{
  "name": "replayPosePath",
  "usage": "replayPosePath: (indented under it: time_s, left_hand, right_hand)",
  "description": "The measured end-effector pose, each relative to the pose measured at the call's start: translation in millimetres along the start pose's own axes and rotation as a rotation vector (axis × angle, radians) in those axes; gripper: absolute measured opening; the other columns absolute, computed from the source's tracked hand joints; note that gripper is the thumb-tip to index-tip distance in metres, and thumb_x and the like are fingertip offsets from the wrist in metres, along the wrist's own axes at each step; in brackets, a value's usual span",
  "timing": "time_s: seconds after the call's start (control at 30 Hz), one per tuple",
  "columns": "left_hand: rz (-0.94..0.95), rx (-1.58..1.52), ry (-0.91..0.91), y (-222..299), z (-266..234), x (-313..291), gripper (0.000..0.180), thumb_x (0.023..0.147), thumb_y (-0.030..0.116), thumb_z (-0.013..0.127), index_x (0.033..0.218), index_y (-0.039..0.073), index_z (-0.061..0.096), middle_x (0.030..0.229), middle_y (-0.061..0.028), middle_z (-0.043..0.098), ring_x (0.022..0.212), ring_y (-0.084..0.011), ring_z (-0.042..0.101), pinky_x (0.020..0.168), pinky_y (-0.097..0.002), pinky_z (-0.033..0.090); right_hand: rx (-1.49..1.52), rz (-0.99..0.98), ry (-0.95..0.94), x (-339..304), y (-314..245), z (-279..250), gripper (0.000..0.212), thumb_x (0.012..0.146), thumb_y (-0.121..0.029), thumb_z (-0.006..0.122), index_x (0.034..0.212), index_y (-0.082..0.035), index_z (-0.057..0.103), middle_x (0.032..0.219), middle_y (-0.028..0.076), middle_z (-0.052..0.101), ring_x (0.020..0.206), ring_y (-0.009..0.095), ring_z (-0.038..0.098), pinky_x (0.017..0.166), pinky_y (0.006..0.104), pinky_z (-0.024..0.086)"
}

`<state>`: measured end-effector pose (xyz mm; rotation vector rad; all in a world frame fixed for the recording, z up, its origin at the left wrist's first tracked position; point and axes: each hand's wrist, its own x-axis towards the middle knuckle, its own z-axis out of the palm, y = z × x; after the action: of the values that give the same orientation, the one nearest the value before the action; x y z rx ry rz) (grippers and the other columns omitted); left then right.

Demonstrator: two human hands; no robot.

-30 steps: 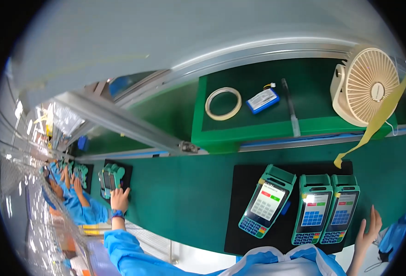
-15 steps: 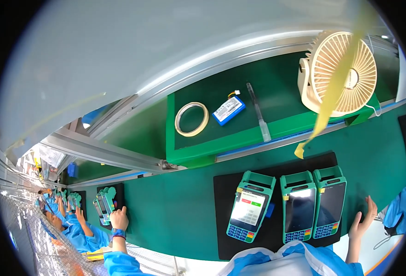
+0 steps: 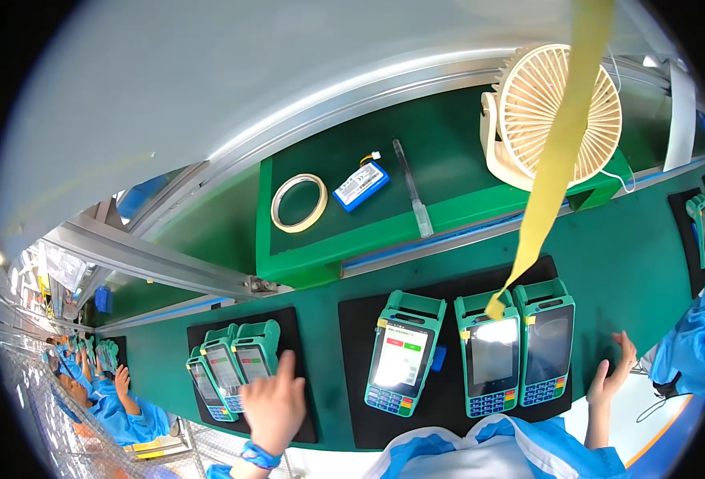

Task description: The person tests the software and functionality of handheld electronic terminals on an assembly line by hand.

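My left hand (image 3: 274, 407) is over the near right part of the left black mat (image 3: 298, 359), holding nothing, its index finger stretched out. Beside it on that mat stand three green payment terminals, the nearest to my fingers being the right one (image 3: 254, 359). On the middle black mat (image 3: 356, 339) in front of me lie three more: a left terminal with a lit screen (image 3: 400, 351), a middle terminal with glare on its screen (image 3: 490, 359), and a dark-screened right terminal (image 3: 546, 343). My right hand (image 3: 610, 375) is raised at the bench's near edge, open and apart from the terminals.
A green shelf (image 3: 304, 259) holds a tape roll (image 3: 299, 203), a blue battery pack (image 3: 361, 186), a pen (image 3: 412, 188) and a cream fan (image 3: 560, 116). A yellow strip (image 3: 556, 172) hangs before the fan. Co-workers' blue sleeves (image 3: 125, 415) show at left.
The left mat with its terminals has come right, nearer to me. My left hand has let go of the mat and moved right. The view has shifted slightly; my right hand stays raised.
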<state>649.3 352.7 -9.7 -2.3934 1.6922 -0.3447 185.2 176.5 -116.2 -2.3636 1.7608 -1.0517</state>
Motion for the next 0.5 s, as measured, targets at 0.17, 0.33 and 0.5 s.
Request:
replayPosePath:
  time_s: [0.17,0.33,0.5]
  left_hand:
    - [-0.680,-0.128,0.308,-117.1,30.8,-14.4,0.038,0.087,0.022,0.056,0.120,0.005,0.050,0.081,-0.0101,0.060,0.066,-0.0282,0.055,0.059,-0.0406,0.042]
    - [-1.122,-0.444,0.174,-348.9,173.1,-129.4,0.048,0.086,0.039,0.059,0.112,-0.002,0.056,0.098,-0.0145,0.063,0.087,-0.0257,0.058,0.078,-0.0351,0.046]
    - [-1.073,-1.515,0.180,-285.6,202.6,-81.1,0.043,0.089,0.037,0.056,0.114,0.001,0.055,0.099,-0.0101,0.063,0.085,-0.0177,0.059,0.075,-0.0323,0.048]
  right_hand:
    - [0.044,0.011,0.036,-3.9,-1.8,0.0,0.056,0.087,-0.036,0.044,0.126,0.005,0.042,0.103,0.019,0.055,0.100,0.031,0.049,0.091,0.0417,0.033]
    - [0.153,0.037,0.085,-7.6,0.9,3.0,0.058,0.086,-0.037,0.047,0.125,0.005,0.043,0.099,0.019,0.055,0.095,0.030,0.050,0.088,0.0412,0.035]
    - [0.145,0.017,0.124,-15.6,7.0,2.5,0.058,0.084,-0.037,0.049,0.123,0.006,0.044,0.096,0.018,0.055,0.091,0.029,0.051,0.085,0.0403,0.037]
